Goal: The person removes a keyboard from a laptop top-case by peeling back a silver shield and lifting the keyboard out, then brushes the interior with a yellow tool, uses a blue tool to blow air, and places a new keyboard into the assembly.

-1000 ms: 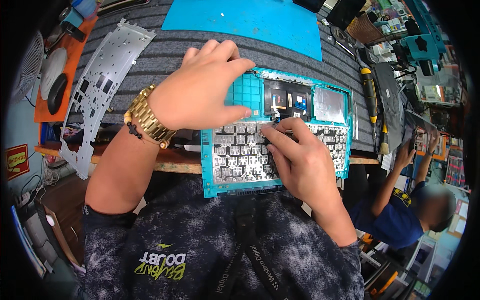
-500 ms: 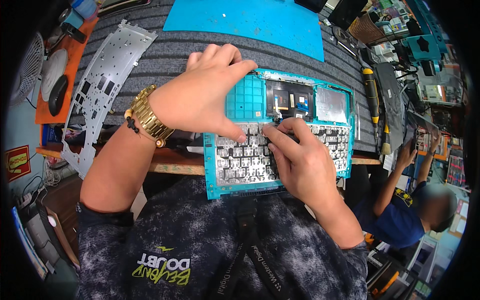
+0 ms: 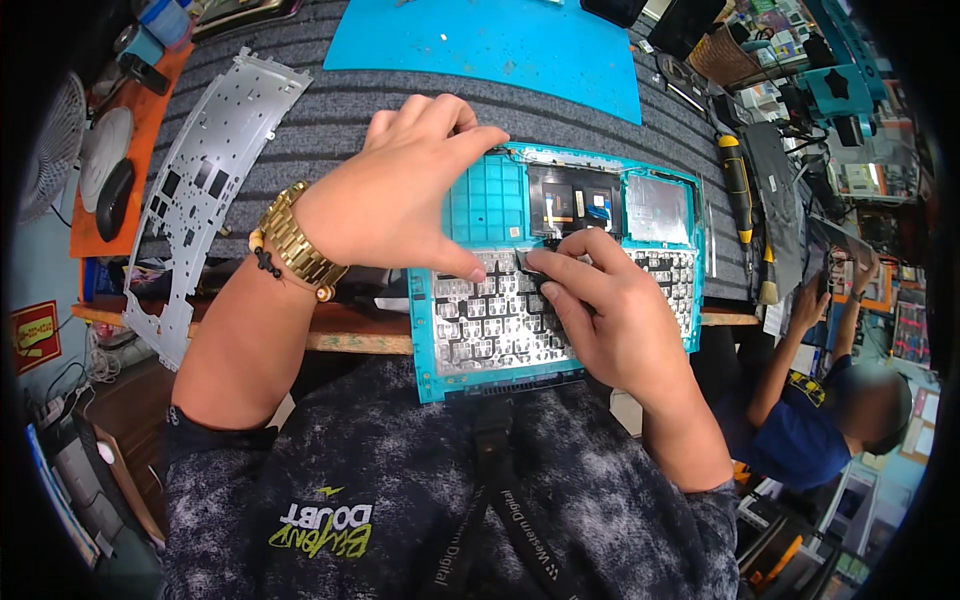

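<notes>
here, mid-frame, the left hand touches a teal case, spread wide; the right hand curls (hold unclear) over its keyboard.

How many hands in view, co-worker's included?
4. Left hand across the turquoise shell's left side; right hand over its keyboard panel. Far right, a co-worker: lower hand, upper hand. Background clutter could hide others.

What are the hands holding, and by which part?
The left hand spans the teal laptop case at its far-left corner, thumb over the keyboard backing; whether it grips is unclear. What the right hand pinches, if anything, is too hidden to tell.
</notes>
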### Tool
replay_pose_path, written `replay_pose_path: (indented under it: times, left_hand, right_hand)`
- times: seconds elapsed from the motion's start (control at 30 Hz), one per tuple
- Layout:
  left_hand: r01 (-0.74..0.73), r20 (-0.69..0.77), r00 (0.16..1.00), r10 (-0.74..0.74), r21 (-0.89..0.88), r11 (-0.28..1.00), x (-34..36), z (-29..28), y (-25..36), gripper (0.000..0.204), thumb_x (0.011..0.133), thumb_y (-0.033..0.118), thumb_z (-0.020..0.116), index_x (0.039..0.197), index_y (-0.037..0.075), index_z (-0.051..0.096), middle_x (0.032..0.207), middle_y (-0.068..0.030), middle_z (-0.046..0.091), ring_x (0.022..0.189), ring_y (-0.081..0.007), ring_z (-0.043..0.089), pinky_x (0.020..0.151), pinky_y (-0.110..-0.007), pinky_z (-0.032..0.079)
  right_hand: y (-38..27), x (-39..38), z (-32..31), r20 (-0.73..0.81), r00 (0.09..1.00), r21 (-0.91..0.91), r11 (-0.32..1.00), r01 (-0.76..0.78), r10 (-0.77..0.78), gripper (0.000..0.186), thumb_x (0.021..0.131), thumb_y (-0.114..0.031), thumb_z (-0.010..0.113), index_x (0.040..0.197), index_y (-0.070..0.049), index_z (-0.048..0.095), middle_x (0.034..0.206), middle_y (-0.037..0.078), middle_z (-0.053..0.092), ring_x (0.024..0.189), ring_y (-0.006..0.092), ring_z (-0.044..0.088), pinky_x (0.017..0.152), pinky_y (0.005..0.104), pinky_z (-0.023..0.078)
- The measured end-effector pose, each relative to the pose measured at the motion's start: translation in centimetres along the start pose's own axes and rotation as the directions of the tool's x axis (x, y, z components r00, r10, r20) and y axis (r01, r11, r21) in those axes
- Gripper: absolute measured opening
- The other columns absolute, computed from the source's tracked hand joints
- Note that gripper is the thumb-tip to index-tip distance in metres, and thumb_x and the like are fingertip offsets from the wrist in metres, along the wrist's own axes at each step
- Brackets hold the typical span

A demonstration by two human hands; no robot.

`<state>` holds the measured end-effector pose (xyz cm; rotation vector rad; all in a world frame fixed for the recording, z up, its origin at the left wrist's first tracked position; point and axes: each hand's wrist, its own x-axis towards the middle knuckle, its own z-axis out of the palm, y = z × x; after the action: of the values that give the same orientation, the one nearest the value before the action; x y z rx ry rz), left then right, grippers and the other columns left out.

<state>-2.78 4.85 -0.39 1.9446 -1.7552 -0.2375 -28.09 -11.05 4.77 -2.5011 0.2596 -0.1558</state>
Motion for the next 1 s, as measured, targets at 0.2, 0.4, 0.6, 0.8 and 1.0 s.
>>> replay_pose_path:
  times: [0.2,0.4,0.6,0.8,1.0]
  left_hand:
    - [0.007,-0.001,1.000,-0.007,0.010,1.000,-0.1,0.0,0.1,0.125,0.063,0.055,0.109,0.166,0.007,0.057,0.147,-0.0167,0.055,0.143,-0.0400,0.051,0.123,-0.054,0.038]
    - [0.012,-0.002,1.000,-0.012,0.007,1.000,0.0,0.0,0.3,0.124,0.062,0.051,0.110,0.166,0.008,0.057,0.146,-0.0164,0.055,0.141,-0.0400,0.051,0.123,-0.055,0.038]
    - [-0.008,-0.012,1.000,0.008,0.024,1.000,-0.1,0.1,0.4,0.123,0.062,0.048,0.110,0.165,0.008,0.056,0.143,-0.0163,0.055,0.138,-0.0395,0.051,0.120,-0.054,0.039]
    - [-0.004,0.004,1.000,0.004,0.008,1.000,0.1,0.0,0.7,0.123,0.062,0.047,0.111,0.164,0.007,0.056,0.141,-0.0157,0.054,0.136,-0.0388,0.052,0.119,-0.053,0.039]
    - [0.021,0.023,1.000,-0.021,-0.002,1.000,0.0,-0.2,0.6,0.121,0.063,0.048,0.110,0.164,0.006,0.056,0.140,-0.0159,0.055,0.136,-0.0386,0.052,0.118,-0.052,0.040]
  right_hand:
    - [-0.5,-0.2,0.0,-0.003,1.000,-0.039,0.999,0.009,-0.009,0.027,0.101,-0.004,0.081,0.128,-0.006,0.082,0.111,0.013,0.073,0.088,0.0389,0.079,0.075,0.0496,0.062]
    - [-0.7,-0.3,0.4,-0.031,0.999,-0.068,0.998,0.015,-0.017,0.026,0.101,-0.005,0.081,0.126,-0.006,0.082,0.112,0.012,0.073,0.088,0.0386,0.079,0.074,0.0499,0.062]
    - [-0.9,-0.7,1.3,-0.061,0.998,-0.147,0.989,-0.010,0.001,0.026,0.100,-0.006,0.081,0.126,-0.007,0.083,0.111,0.011,0.071,0.085,0.0374,0.078,0.073,0.0499,0.063]
    - [-0.7,-1.0,2.2,-0.091,0.995,-0.228,0.973,0.019,-0.041,0.029,0.099,-0.007,0.081,0.129,-0.009,0.083,0.112,0.010,0.070,0.084,0.0353,0.078,0.072,0.0496,0.064]
    - [-0.9,-0.6,2.0,-0.095,0.995,-0.215,0.976,-0.013,-0.008,0.028,0.100,-0.007,0.080,0.129,-0.009,0.082,0.113,0.011,0.070,0.086,0.0362,0.079,0.072,0.0499,0.064]
